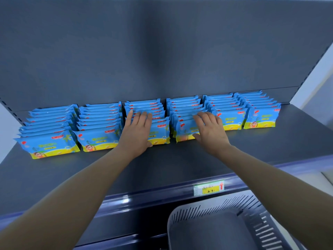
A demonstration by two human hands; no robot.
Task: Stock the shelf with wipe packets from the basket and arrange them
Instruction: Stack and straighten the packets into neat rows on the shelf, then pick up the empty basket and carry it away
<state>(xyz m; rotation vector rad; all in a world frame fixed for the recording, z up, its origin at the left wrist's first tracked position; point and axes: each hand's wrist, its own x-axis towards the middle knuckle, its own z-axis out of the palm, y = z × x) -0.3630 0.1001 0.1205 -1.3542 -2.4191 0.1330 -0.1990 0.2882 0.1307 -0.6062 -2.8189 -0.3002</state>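
Note:
Blue and yellow wipe packets stand upright in several rows on the dark grey shelf (180, 159), reaching back to its rear panel. My left hand (137, 129) lies flat, fingers spread, on the front of the third row of packets (159, 131), thumb at the base of the front packet. My right hand (210, 130) rests the same way on the fourth row (183, 130), thumb at that row's front packet's lower edge. Neither hand has a packet lifted. The grey slotted basket (182, 219) sits below at the lower right, and its visible inside holds nothing.
The leftmost row (48, 145) and the second row (98, 137) stand further forward than the two right rows (232, 120) (261, 117). A yellow price label (209, 188) sits on the shelf's front rail. A white wall lies to the right.

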